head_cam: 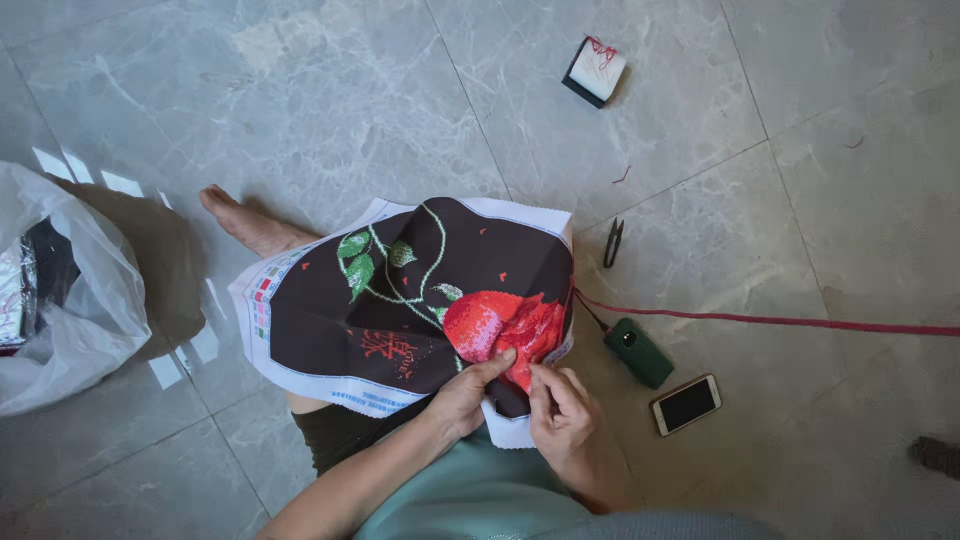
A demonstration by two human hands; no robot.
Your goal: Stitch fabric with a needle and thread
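Matt woven embroidery cloth, glossy polished stone floor, thin crinkled plastic bag.

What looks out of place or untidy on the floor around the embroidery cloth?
Small things only: loose red thread scraps lie on the grey floor, and a long red thread trails from the embroidery cloth across the tiles. The cloth is bunched under both hands, not damaged.
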